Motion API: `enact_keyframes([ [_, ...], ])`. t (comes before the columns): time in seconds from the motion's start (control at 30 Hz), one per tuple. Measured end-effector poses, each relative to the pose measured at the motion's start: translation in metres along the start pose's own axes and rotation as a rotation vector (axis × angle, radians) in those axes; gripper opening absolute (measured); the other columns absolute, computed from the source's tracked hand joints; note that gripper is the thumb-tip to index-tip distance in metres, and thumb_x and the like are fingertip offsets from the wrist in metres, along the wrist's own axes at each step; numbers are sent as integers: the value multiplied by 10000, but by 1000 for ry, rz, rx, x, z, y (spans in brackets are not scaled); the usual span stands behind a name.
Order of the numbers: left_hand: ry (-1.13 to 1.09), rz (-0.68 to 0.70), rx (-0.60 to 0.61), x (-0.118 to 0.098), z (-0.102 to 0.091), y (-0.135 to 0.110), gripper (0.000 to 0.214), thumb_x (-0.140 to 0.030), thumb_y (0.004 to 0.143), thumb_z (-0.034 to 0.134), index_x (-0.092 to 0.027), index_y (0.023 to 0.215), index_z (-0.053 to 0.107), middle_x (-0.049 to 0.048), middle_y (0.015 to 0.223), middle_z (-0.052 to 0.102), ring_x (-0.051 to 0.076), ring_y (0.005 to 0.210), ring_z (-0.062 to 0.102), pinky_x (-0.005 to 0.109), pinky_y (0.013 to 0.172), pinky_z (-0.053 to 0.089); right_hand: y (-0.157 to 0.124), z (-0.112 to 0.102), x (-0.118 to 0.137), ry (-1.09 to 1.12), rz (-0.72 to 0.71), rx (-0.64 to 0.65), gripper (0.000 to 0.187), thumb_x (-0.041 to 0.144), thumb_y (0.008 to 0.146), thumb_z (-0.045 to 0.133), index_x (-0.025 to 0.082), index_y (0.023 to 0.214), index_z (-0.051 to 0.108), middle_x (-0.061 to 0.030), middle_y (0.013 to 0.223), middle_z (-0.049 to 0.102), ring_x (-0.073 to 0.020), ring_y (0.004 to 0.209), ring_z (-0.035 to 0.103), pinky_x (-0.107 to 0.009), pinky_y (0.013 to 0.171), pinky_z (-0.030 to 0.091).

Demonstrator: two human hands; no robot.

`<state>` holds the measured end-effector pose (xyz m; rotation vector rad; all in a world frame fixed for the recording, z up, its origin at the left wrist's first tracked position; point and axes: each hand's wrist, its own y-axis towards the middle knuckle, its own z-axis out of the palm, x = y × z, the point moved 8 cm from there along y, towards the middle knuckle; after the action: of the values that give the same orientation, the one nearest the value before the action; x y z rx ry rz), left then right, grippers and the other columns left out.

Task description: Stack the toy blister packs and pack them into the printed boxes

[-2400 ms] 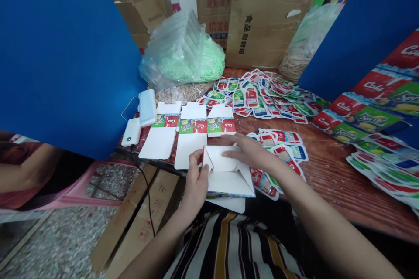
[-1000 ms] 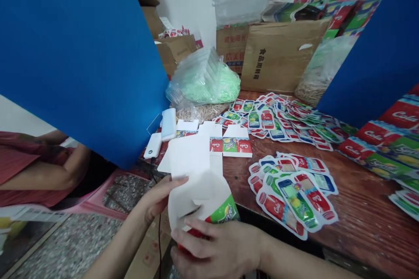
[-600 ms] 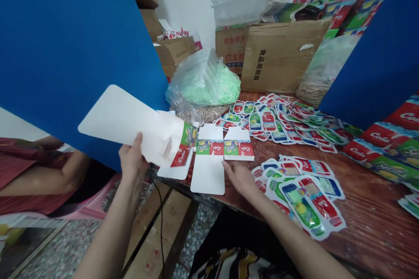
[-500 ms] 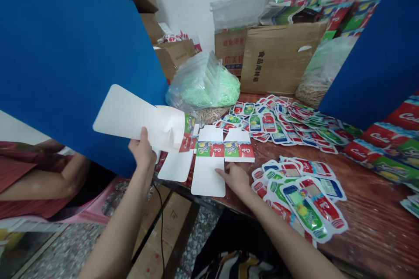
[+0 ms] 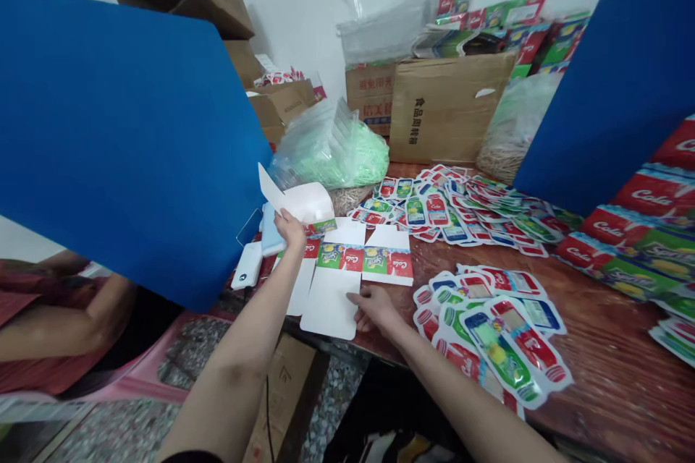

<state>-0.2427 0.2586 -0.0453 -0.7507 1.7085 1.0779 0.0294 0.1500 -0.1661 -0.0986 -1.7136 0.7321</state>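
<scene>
My left hand [image 5: 292, 228] is closed on a printed carton piece [image 5: 309, 202], its white inner side facing up and one panel bent upward. In front of me lies a flat printed carton [image 5: 332, 304], with a Cola and Sprite band across it and white flaps. My right hand [image 5: 377, 307] grips this carton's right edge, index finger on top and the other fingers curled. To the right of my right hand is a pile of can-shaped printed cutouts [image 5: 504, 347]. A larger heap of such cutouts [image 5: 456, 210] lies behind it.
A white device [image 5: 247, 265] lies at the table's left edge. Bagged green shreds [image 5: 369, 155] and cardboard boxes [image 5: 450, 108] stand at the back. Blue panels [image 5: 119, 137] flank the table [image 5: 613, 347]. Cola and Sprite cartons [image 5: 641, 231] are stacked at right. Another person's arm [image 5: 59, 325] is at left.
My left hand has moved right and forward with the carton piece, which now sits lower over the table and is bent. My right hand stays at the flat carton's edge. The view has shifted.
</scene>
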Motion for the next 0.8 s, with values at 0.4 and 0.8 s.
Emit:
enact_keyframes([
  [0.4,151,130,188,4,-11,4,634,-337,864,529,-81,1392,289,225,1343,496,259,1250,506,382,1069,376,-39,-50,34,185,-333,59,411,511,648,721,181,746,498,75,457,520,-54,316,396,-172,323,284],
  [0.8,470,905,400,-97,-28,-76,321,-107,861,402,-168,1129,569,143,1110,574,272,1148,496,457,1022,362,-127,-109,31,15,-411,106,350,478,812,652,172,731,504,72,546,422,-38,421,364,-178,407,273],
])
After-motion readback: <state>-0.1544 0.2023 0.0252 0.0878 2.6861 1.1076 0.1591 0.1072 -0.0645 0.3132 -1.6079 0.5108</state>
